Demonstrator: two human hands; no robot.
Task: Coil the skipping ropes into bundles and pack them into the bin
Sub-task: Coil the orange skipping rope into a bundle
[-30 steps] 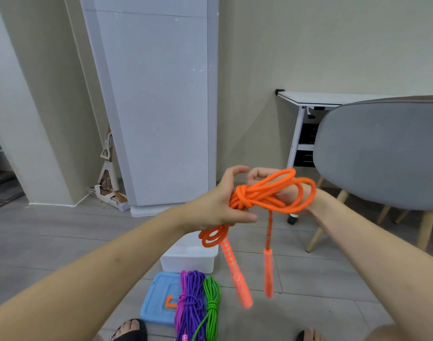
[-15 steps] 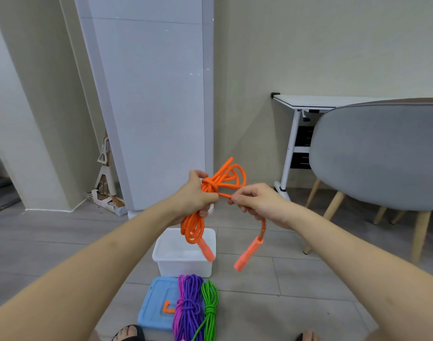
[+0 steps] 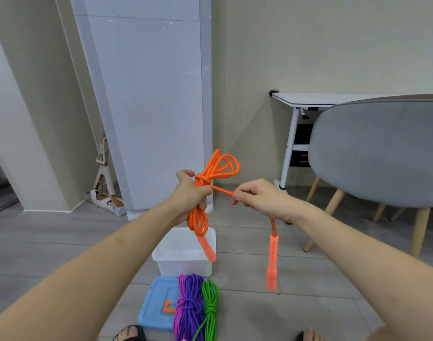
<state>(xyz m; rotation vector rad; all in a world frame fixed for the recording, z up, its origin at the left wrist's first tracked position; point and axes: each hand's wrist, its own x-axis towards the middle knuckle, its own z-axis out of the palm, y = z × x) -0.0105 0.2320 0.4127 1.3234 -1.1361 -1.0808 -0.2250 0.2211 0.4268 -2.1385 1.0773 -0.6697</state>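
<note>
The left hand grips the coiled orange skipping rope around its middle, fingers curled round the bundle just below a knot; loops fan out above the fist and more loops hang beneath it, with one orange handle dangling over the white bin. The right hand pinches a single strand that runs taut from the knot to its fingertips — the rest of that strand drops below the wrist to the second orange handle, which hangs free in the air. The bin stands open on the grey floor, straight below the left hand. Nearer the camera lies a blue lid, and across its right edge rest three more bundles side by side — pink rope, purple rope, green rope. A grey chair stands at right.
</note>
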